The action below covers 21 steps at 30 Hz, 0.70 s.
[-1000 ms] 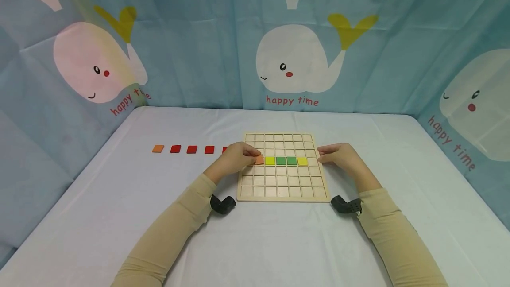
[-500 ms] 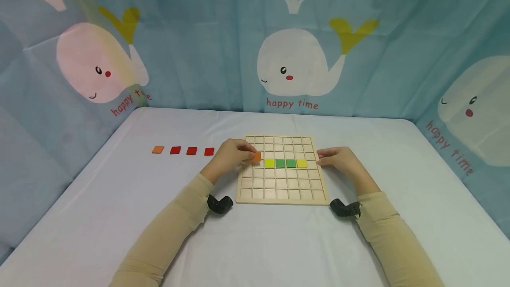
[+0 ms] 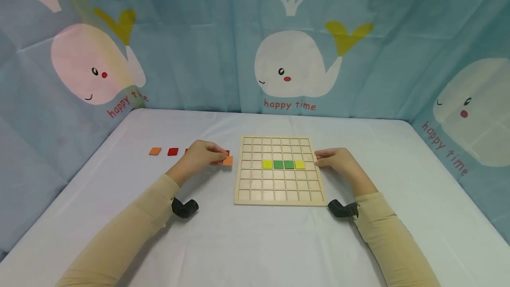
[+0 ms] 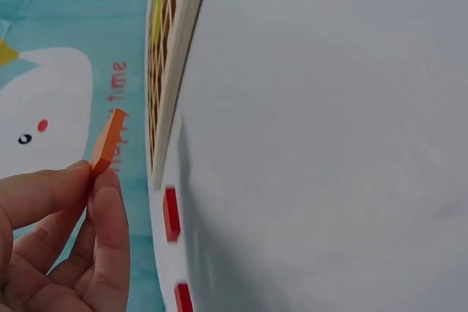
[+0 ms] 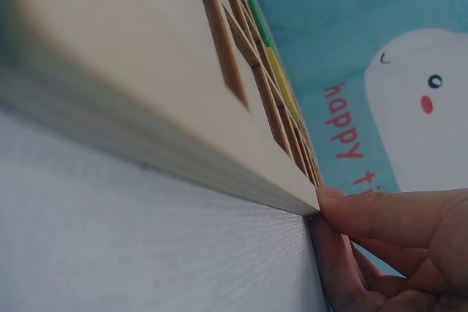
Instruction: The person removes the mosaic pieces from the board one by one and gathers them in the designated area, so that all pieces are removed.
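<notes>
My left hand (image 3: 199,156) pinches an orange square tile (image 4: 108,141) between thumb and fingers, held above the table just left of the wooden grid board (image 3: 279,195). In the board's middle row lie a yellow tile (image 3: 267,164), two green tiles (image 3: 278,164) and another yellow tile (image 3: 299,164). My right hand (image 3: 340,160) grips the board's right edge, its thumb on the rim in the right wrist view. Behind the left hand, a red tile (image 3: 227,152) partly shows, as does a second red tile (image 3: 186,150).
Further left on the white-clothed table (image 3: 255,242) lie an orange tile (image 3: 155,151) and a red tile (image 3: 173,151), in line with the other red ones. A blue curtain (image 3: 223,56) printed with whales closes off the back and sides.
My left hand has lifted the orange tile from the board's middle row and carried it left, off the board. The right hand stays at the board's edge.
</notes>
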Each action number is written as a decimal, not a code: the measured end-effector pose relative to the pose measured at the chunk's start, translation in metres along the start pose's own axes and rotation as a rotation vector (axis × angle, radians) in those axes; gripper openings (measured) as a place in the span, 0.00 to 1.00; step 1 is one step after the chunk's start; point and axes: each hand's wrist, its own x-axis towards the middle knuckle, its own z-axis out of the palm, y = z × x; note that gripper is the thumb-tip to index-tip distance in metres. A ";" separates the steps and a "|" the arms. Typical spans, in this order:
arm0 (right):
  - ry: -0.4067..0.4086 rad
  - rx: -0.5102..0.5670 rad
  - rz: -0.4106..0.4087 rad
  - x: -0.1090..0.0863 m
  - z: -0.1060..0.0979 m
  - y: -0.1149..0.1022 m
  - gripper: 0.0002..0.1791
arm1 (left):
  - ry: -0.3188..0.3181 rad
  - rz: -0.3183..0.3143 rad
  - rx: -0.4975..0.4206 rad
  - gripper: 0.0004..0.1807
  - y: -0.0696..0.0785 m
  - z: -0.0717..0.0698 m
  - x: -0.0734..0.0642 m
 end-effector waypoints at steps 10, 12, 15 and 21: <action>0.010 -0.001 -0.006 0.002 -0.001 0.001 0.29 | -0.026 -0.044 0.003 0.14 -0.019 -0.020 -0.008; 0.011 0.004 -0.003 0.002 -0.001 0.002 0.30 | -0.036 -0.051 -0.021 0.14 -0.020 -0.019 -0.008; 0.011 0.006 -0.003 0.002 0.000 0.001 0.29 | -0.043 -0.069 -0.031 0.13 -0.022 -0.016 -0.006; 0.012 0.002 -0.004 0.000 0.000 -0.001 0.29 | -0.046 -0.082 0.012 0.13 -0.022 -0.011 -0.002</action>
